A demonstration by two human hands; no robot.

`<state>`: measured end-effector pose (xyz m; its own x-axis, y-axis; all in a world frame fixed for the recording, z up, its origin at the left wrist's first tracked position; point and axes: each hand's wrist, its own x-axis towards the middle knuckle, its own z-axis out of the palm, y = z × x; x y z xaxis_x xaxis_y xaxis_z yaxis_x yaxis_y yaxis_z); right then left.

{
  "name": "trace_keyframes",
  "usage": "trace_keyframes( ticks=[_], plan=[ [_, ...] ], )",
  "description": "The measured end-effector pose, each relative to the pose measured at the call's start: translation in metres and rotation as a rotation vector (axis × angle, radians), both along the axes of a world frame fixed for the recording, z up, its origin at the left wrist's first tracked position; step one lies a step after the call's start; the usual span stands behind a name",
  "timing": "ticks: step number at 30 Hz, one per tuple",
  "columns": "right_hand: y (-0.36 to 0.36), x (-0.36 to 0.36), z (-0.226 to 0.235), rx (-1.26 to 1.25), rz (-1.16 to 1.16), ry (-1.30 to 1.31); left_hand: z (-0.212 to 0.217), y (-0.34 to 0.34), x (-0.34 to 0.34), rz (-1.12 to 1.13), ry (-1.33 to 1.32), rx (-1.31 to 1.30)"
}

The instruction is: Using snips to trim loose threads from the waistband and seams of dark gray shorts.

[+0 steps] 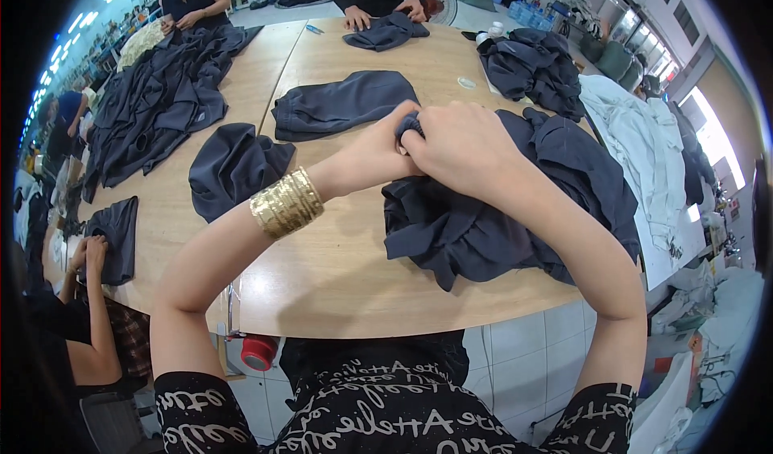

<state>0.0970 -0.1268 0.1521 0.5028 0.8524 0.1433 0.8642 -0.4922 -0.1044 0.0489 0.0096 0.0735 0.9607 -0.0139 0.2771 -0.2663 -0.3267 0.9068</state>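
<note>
Dark garment: heaped on the counter, front right. Judged soft, light, limp, not fragile; best taken at an edge or seam. A bunched fold is pinched by left hand and right hand, both closed tight.

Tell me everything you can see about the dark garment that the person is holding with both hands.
The dark garment is a navy-grey piece of soft, matte fabric, crumpled in loose folds on the wooden table near its front edge. Its shape as clothing cannot be told. One bunched part is lifted and pinched between the left hand and the right hand, which meet above it. The rest lies spread under and to the right of the hands.
</note>
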Motion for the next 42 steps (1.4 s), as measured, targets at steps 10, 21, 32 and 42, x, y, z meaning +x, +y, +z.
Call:
trace_keyframes(
  ticks=[10,21,32,42],
  plan=[
    [-0.050,0.069,0.014,-0.248,-0.424,0.183,-0.026,0.073,-0.012,-0.045,0.649,0.317],
    [-0.052,0.096,-0.012,0.423,-0.032,-0.711,0.071,0.122,0.002,0.599,-0.558,1.514],
    [-0.037,0.100,0.039,0.183,-0.121,0.264,0.101,0.108,-0.022,0.101,0.216,0.427],
    [-0.054,0.136,0.120,0.770,-0.009,-0.564,0.157,0.158,-0.009,0.544,-0.521,0.458]
  ],
)
